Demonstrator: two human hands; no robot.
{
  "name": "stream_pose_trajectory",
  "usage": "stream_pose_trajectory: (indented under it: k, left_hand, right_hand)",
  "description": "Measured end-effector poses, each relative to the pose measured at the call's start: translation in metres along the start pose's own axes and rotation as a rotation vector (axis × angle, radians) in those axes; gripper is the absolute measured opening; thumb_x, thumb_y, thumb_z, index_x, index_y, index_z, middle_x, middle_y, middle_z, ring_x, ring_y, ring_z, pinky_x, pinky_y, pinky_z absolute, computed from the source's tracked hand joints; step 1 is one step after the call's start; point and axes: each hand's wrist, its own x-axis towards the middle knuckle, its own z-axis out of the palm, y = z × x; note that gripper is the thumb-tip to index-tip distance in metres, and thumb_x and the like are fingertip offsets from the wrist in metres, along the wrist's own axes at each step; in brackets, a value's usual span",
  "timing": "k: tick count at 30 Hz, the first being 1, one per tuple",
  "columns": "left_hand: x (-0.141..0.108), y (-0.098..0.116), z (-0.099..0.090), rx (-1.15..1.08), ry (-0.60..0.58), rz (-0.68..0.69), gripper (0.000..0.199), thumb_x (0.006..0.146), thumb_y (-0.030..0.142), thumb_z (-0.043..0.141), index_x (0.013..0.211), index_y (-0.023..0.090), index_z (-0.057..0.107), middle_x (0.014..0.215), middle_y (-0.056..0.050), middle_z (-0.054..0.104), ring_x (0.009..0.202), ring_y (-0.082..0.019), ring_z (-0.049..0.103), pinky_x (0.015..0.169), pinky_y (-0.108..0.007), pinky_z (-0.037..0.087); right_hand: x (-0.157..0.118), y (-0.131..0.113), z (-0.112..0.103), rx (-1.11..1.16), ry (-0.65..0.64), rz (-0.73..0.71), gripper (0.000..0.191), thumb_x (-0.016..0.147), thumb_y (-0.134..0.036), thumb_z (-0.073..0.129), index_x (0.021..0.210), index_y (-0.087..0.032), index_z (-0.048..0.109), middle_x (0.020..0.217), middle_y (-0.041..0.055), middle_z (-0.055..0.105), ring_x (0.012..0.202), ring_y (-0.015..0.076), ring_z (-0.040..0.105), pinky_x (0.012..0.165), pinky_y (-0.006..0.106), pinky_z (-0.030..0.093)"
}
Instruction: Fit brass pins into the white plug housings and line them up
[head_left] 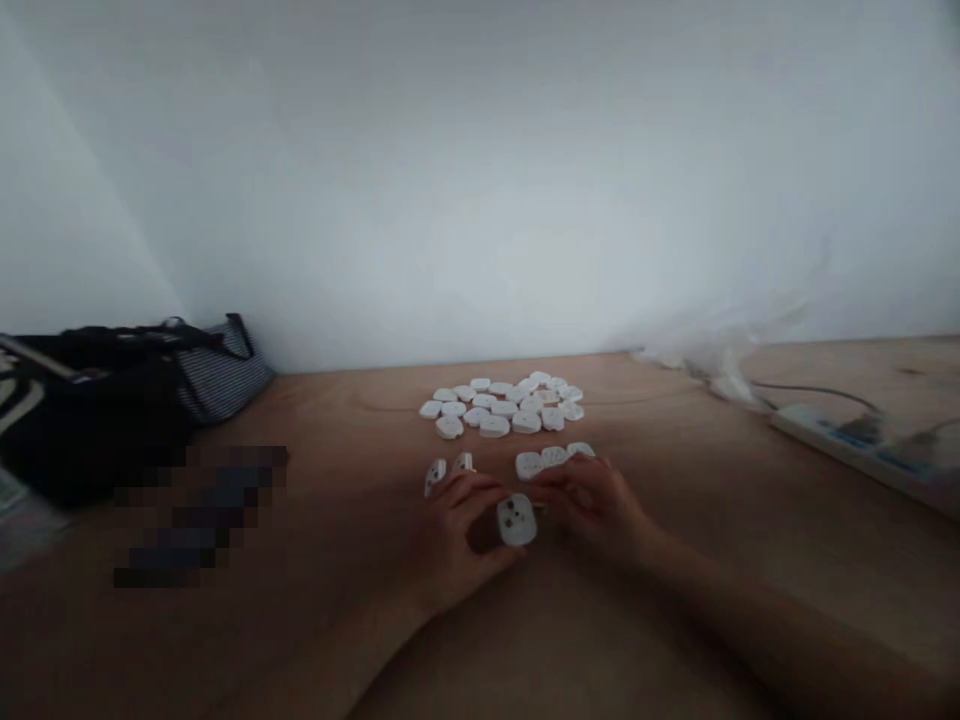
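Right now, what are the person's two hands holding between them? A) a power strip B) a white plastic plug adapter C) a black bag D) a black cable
B: the white plastic plug adapter sits between the left hand and the right hand, with the fingers of both against it.

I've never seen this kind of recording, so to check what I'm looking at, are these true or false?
1. The left hand and right hand hold a white plastic socket adapter between them. True.
2. The pile of white socket adapters lies on a glass table. False: it lies on a wooden tabletop.
3. A white power strip lies toward the right of the view. True.
4. The right hand grips a black bag. False: the bag sits at the far left, away from both hands.
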Motion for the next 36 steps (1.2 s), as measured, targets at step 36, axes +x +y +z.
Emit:
stream_pose_trajectory:
  k: [36]
  left_hand:
    - [0.001, 0.013, -0.001, 0.067, 0.019, 0.129, 0.04, 0.069, 0.043, 0.07, 0.1, 0.02, 0.063, 0.092, -0.005, 0.065, 0.09, -0.025, 0.053, 0.087, -0.041, 0.035]
  right_hand:
    - [-0.007, -0.001, 0.008, 0.184, -0.087, 0.197, 0.056, 0.056, -0.042, 0.079, 0.105, -0.021, 0.062, 0.091, 0.0056, 0.065, 0.085, 0.0222, 0.059, 0.078, 0.037, 0.047]
